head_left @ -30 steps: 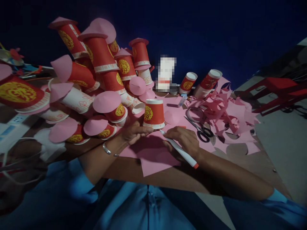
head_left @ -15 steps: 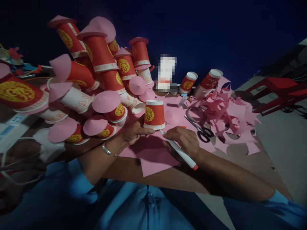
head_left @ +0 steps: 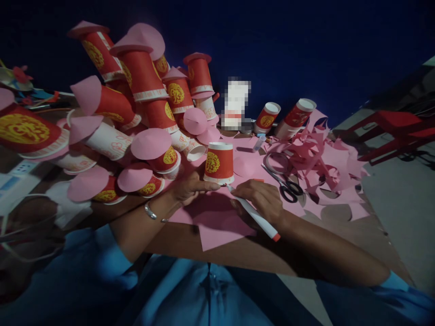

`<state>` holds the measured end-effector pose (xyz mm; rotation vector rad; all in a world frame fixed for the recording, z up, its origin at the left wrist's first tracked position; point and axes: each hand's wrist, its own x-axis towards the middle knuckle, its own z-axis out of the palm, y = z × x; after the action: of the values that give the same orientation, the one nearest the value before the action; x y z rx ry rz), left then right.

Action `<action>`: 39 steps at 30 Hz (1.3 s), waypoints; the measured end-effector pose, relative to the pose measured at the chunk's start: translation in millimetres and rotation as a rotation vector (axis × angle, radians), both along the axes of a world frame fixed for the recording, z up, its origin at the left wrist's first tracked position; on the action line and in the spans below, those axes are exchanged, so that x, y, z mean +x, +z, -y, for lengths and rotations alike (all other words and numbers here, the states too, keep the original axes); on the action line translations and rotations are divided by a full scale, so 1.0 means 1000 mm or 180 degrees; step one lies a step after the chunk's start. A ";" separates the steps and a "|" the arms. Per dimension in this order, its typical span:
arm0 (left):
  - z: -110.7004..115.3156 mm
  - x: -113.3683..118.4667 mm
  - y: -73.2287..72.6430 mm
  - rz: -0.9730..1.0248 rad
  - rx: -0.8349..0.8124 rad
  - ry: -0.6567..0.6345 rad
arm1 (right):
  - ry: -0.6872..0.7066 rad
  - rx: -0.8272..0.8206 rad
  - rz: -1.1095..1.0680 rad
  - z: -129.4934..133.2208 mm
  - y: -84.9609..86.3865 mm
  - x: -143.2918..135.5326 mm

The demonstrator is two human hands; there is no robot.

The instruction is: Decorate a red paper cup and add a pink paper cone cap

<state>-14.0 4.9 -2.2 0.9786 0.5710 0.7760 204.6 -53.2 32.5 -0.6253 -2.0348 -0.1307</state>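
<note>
A red paper cup [head_left: 220, 162] with a yellow emblem stands narrow end up on pink paper [head_left: 220, 217]. My left hand [head_left: 190, 188] lies just in front of it, one finger stretched along the cup's lower edge; its other fingers are partly hidden. My right hand [head_left: 260, 199] is closed around a white marker [head_left: 256, 217] with a red end. The marker's tip points at the cup's near bottom edge, close to my left fingertip. Whether the tip touches the cup or the paper, I cannot tell.
Cups with pink cone tops [head_left: 142, 77] are piled on the left. Scissors [head_left: 288, 188], a tape roll [head_left: 277, 162] and a glue bottle [head_left: 259, 144] lie to the right, beside pink scraps [head_left: 326, 158]. A red stool [head_left: 397, 127] stands beyond the table.
Almost nothing differs. The view has shifted very slightly; both hands, the marker and the cup keep their places.
</note>
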 end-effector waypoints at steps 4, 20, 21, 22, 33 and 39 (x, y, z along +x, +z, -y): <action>0.001 0.001 0.002 -0.0134 -0.0069 0.0050 | -0.0024 0.0014 -0.0029 0.000 0.000 0.000; -0.001 0.000 0.000 -0.0188 -0.0028 0.0016 | 0.0007 -0.0033 -0.0004 0.001 0.001 0.001; -0.001 0.000 0.000 -0.0190 -0.0018 0.0014 | 0.0003 -0.0029 -0.0004 0.001 0.001 0.001; -0.001 0.000 0.000 -0.0203 -0.0014 0.0021 | 0.0000 -0.0021 -0.0003 0.001 0.001 0.001; 0.001 0.001 0.003 -0.0269 -0.0074 0.0122 | -0.0088 -0.0088 0.0027 0.002 0.003 0.001; 0.001 0.002 0.004 -0.0375 -0.0106 0.0137 | -0.0037 -0.0082 0.0021 0.001 0.002 0.001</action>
<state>-11.9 4.3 1.4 0.9884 0.7070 0.7481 205.7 -54.3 34.5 -0.6536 -2.0424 -0.1136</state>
